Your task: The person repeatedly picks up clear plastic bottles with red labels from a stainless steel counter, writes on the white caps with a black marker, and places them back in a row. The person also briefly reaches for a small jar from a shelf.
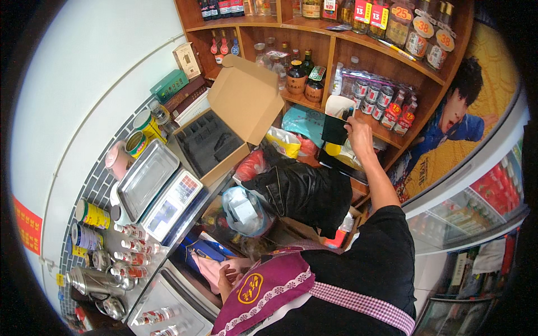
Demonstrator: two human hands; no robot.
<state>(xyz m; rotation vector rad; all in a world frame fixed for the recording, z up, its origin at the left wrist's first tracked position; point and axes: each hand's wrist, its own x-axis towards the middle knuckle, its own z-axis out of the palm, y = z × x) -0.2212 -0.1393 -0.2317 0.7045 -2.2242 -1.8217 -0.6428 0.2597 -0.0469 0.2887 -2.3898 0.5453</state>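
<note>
My right hand [357,133] reaches out to the shelf unit, its fingers closed on the edge of a flat black rectangular object [334,129], too dark to identify. Just behind that object stands a white container [339,105] with pens or similar items in it. A yellow round lid [332,149] shows right below it. My left hand [229,277] is low in front of the apron, beside a pink cloth [206,269]; its fingers are partly curled, and whether they hold anything is unclear. A black leather jacket [298,193] lies heaped between the two hands.
An open cardboard box [248,153] with black foam rests on the counter beside a digital scale [172,206] with a metal tray [148,180]. Bottles and cans fill the wooden shelves [294,27]. A plastic-lined bin [245,212] stands below. A glass-fronted display fridge [462,201] is at right.
</note>
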